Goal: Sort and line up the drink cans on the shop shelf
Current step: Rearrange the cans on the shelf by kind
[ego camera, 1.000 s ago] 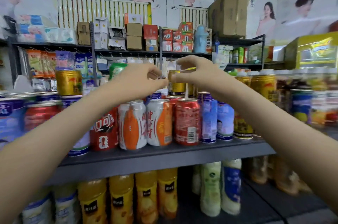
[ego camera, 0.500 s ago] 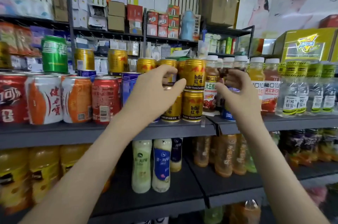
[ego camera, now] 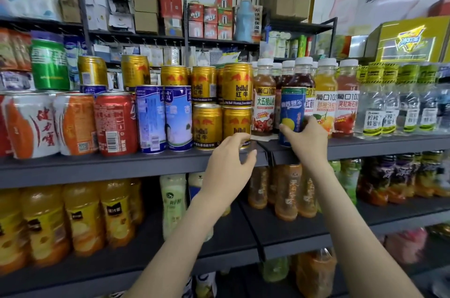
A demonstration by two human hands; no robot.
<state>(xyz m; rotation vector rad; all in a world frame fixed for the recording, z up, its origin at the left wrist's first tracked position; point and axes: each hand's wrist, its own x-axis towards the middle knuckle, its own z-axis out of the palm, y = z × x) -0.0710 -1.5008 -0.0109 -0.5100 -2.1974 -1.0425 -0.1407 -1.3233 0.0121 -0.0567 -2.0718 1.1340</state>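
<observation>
Two hands work at the shelf (ego camera: 97, 166) front: the right hand (ego camera: 305, 138) grips the blue can (ego camera: 293, 112) low on its body, where it stands among juice bottles (ego camera: 264, 102) just right of the stacked gold cans (ego camera: 237, 83), while the left hand (ego camera: 227, 156) hangs loosely curled, holding nothing, at that stack's foot. Seemingly a stray can is being pulled out; next it must lift clear and go left, past the easily toppled gold stack.

A blue can (ego camera: 293, 110) stands upright on the shelf (ego camera: 97, 166) edge, just right of stacked gold cans (ego camera: 237, 85).
</observation>
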